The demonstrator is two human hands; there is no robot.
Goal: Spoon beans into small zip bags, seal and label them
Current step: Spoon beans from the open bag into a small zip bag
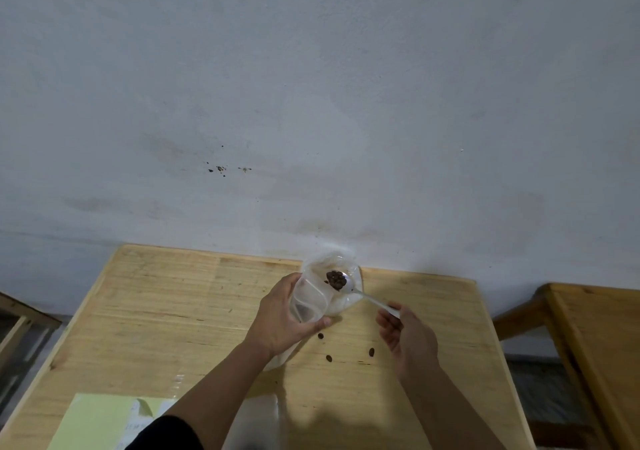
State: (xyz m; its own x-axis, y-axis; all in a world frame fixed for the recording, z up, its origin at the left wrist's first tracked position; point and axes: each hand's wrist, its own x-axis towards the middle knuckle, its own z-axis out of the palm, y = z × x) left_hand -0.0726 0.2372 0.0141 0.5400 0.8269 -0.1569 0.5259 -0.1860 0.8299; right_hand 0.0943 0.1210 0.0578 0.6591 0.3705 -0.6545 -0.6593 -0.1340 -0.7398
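Spoon [349, 285] loaded with beans [336, 279] | right hand [408, 338] pinches handle, shaft slanting up-left | bowl over mouth of zip bag [313, 299] | left hand [284, 314] wraps bag, just beside | three beans [329, 358] on bench [173, 311] between hands

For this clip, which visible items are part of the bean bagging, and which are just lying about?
Part of the job:
- zip bag, held by left hand
- spoon loaded with beans, held by right hand
- spilled beans on the table

Lying about:
- green paper
- second table
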